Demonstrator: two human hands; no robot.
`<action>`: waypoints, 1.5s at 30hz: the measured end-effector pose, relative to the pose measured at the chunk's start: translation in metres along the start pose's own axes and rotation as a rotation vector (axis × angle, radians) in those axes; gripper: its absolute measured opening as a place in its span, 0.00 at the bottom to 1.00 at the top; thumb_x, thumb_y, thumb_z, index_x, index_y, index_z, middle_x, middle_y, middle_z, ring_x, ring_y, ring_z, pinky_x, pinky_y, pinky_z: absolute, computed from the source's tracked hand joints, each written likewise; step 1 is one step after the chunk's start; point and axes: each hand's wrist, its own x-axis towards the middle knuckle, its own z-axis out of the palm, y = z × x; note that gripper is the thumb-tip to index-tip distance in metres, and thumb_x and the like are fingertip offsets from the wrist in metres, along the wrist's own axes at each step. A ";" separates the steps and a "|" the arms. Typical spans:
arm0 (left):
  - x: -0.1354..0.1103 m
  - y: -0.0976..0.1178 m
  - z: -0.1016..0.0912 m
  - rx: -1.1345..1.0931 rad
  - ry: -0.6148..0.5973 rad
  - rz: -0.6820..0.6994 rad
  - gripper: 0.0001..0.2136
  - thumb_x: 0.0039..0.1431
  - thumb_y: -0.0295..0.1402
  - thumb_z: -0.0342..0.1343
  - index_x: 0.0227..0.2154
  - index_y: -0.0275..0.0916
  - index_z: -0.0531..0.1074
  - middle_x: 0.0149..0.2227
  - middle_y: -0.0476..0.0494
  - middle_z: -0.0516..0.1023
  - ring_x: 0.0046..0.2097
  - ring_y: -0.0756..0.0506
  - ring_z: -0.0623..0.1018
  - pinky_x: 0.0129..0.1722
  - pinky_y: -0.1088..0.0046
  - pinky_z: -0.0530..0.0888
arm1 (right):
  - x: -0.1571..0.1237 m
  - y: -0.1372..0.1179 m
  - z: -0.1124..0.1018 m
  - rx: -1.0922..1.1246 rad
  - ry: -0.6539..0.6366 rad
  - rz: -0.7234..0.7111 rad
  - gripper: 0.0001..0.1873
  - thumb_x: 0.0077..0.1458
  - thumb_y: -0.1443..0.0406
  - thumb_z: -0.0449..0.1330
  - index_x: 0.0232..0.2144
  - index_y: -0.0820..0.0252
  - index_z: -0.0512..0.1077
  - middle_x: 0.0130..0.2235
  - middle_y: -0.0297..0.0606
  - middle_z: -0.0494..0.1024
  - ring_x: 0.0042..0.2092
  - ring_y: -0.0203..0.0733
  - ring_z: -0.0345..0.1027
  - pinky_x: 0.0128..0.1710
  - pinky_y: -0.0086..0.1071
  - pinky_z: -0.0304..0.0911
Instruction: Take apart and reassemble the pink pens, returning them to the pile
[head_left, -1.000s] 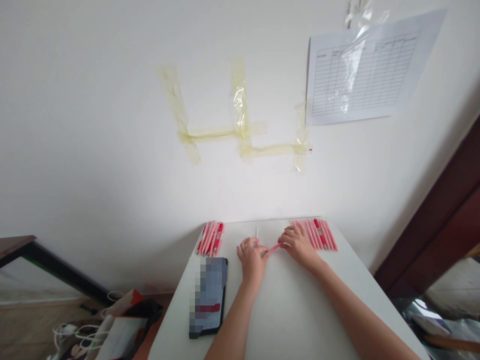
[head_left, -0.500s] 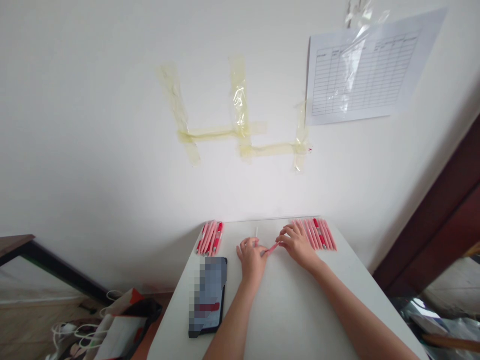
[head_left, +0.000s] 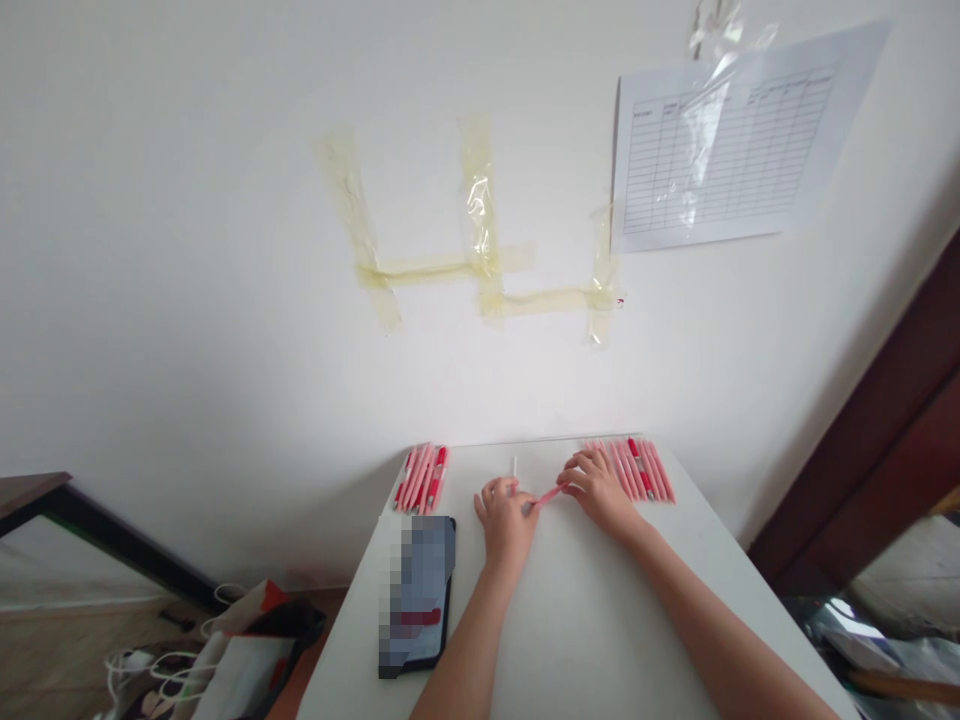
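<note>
Both my hands meet on one pink pen [head_left: 548, 496] over the white table [head_left: 585, 620]. My left hand [head_left: 504, 520] is closed around its near end. My right hand [head_left: 600, 488] pinches its far end with curled fingers. A thin white stick-like part [head_left: 514, 465], perhaps a refill, lies just beyond my left hand. One row of pink and red pens [head_left: 421, 477] lies at the table's back left. A second row of pens [head_left: 642, 467] lies at the back right, just past my right hand.
A dark tablet [head_left: 416, 594] lies on the table's left side. The table stands against a white wall with yellowed tape strips [head_left: 480, 260] and a printed sheet [head_left: 724, 140]. Bags and cables [head_left: 217, 650] lie on the floor at left. Dark wood furniture [head_left: 885, 440] stands at right.
Almost nothing has moved; both hands stay on the pink pen with only slight finger shifts.
</note>
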 end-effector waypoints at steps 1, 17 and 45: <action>0.000 0.000 0.000 0.000 0.007 -0.002 0.04 0.55 0.31 0.64 0.29 0.47 0.82 0.52 0.44 0.75 0.60 0.37 0.67 0.66 0.44 0.56 | 0.000 0.001 0.000 0.002 0.003 0.009 0.08 0.63 0.66 0.60 0.41 0.50 0.78 0.46 0.41 0.76 0.54 0.52 0.63 0.57 0.52 0.61; 0.002 -0.001 0.000 0.051 0.113 -0.009 0.07 0.59 0.31 0.57 0.28 0.43 0.79 0.48 0.42 0.74 0.56 0.38 0.69 0.61 0.49 0.60 | -0.004 0.017 0.007 -0.043 0.078 0.084 0.07 0.62 0.65 0.60 0.42 0.51 0.76 0.47 0.42 0.74 0.52 0.52 0.64 0.55 0.51 0.63; 0.005 -0.004 0.004 0.087 0.122 0.000 0.06 0.58 0.33 0.60 0.26 0.43 0.79 0.48 0.43 0.74 0.56 0.38 0.69 0.60 0.50 0.62 | -0.003 0.015 0.007 -0.015 0.074 0.080 0.07 0.63 0.65 0.59 0.42 0.53 0.76 0.47 0.42 0.74 0.52 0.52 0.63 0.56 0.52 0.62</action>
